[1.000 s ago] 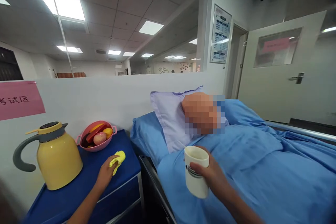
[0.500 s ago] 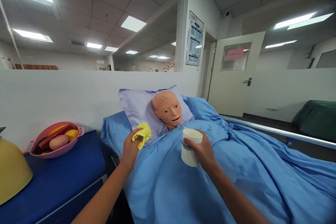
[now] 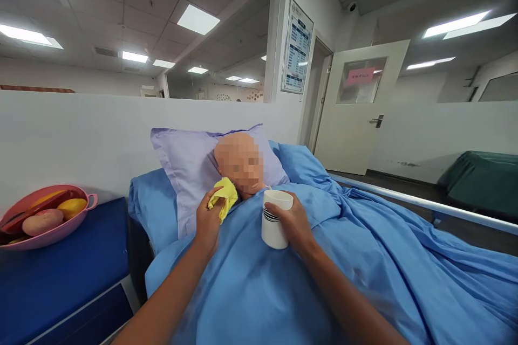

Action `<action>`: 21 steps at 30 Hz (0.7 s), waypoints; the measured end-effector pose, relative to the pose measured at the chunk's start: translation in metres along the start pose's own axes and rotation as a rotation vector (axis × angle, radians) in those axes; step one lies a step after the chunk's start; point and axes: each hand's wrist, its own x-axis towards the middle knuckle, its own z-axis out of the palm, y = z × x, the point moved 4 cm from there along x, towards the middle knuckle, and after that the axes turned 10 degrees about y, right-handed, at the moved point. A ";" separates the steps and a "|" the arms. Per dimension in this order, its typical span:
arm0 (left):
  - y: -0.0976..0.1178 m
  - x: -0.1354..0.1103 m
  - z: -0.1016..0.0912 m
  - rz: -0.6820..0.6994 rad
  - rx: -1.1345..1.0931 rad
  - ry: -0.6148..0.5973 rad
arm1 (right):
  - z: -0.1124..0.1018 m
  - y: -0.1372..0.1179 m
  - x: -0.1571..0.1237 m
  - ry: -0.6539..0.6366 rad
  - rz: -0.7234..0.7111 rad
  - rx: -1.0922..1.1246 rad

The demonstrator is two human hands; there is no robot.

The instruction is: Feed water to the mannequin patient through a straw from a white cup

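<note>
A manikin (image 3: 238, 159) lies on its back with its head on a lilac pillow (image 3: 186, 161), covered to the neck by a blue quilt (image 3: 243, 275). My left hand (image 3: 208, 221) is closed on a bunched yellow cloth (image 3: 225, 198), close beside the manikin's jaw; I cannot tell whether they touch. In front of its chin, my right hand (image 3: 297, 221) grips a white paper cup (image 3: 275, 234) with black stripes, held upright above the quilt. A thin straw (image 3: 267, 187) shows at the cup's far rim. What the cup contains is hidden.
At the left, a pink basket (image 3: 60, 234) of fruit stands on a blue bedside cabinet (image 3: 81, 269). A bed rail (image 3: 404, 202) runs along the far right side. Behind are a low white wall (image 3: 73, 140) and an open door (image 3: 356, 129).
My view has turned right and come closer to the bed. The yellow cloth is now nearer the manikin's jaw. The cup remains in my right hand, and the yellow kettle-like object has left view.
</note>
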 end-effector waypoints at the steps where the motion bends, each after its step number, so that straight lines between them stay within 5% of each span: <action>1: -0.003 -0.001 0.003 0.011 -0.010 0.014 | -0.001 -0.001 -0.001 -0.013 -0.009 -0.009; 21: -0.020 -0.012 0.004 0.061 0.019 0.073 | 0.008 0.003 0.004 -0.168 0.056 -0.009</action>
